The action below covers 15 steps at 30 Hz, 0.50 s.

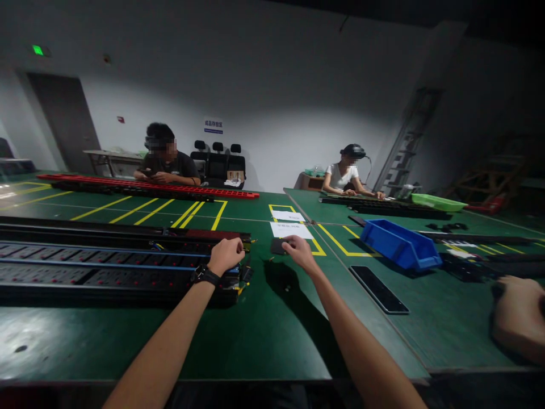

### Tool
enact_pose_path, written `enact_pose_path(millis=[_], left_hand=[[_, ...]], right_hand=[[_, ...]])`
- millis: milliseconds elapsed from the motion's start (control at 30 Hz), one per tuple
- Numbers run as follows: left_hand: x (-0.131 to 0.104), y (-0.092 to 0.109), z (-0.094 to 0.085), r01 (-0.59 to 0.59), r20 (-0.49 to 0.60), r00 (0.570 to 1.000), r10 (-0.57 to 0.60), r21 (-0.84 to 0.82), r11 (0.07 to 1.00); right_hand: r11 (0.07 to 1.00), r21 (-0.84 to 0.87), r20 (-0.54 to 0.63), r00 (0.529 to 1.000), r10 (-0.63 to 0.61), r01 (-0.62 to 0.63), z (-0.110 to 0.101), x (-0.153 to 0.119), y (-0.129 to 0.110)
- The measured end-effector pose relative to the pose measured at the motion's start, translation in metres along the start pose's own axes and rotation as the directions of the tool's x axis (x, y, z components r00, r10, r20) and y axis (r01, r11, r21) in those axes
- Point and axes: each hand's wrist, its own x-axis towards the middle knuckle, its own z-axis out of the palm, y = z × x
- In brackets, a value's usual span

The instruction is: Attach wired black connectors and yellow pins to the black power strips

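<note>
Left hand (225,254), black watch (206,274) at the wrist, is at the near-right end of a long black unit with blue lengthwise lines and small red marks (128,267); fingers curled in, thumb and index close together at the tips, but cannot tell whether anything is pinched there. Yellow wire ends (240,291) stick out just below that hand. Right hand (299,251) has thumb and fingers closed on 1 edge of a small flat black rectangular piece (277,246); the piece sits in front of 2 white paper sheets (293,229), right of the unit's end, the hand's shadow falling on the green tabletop (272,335). Farther right: a deep blue plastic bin (385,248), and nearer, a flat black slab with a pale rim (378,289). At the right edge, another person's hand (519,318), blurred. Across the table, a long red slotted rail (170,187) lies before a person in a dark shirt (183,167); a person in a white shirt (342,176) sits farther right, near a light-green shallow tray (438,201).
</note>
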Motion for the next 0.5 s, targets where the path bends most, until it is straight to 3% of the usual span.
enact_pose_path(millis=[33,100,267,500], left_hand=[[0.0,0.0,0.0,0.001,-0.001,1.0,-0.001,0.001,1.0],[-0.001,0.001,0.0,0.002,-0.005,1.0,-0.002,0.004,1.0],[-0.002,0.0,0.001,0.003,-0.01,1.0,-0.003,0.019,1.0],[-0.002,0.0,0.001,-0.002,-0.015,1.0,0.002,0.033,0.999]], right_hand=[[0.999,-0.029,-0.102,0.994,-0.044,0.041,0.009,-0.001,-0.008],[0.991,-0.095,-0.161,0.98,-0.114,0.099,0.03,-0.004,-0.023],[0.969,-0.215,-0.109,0.983,-0.146,0.12,0.069,-0.008,-0.048],[0.973,-0.106,0.022,0.979,-0.203,0.204,0.088,-0.007,-0.047]])
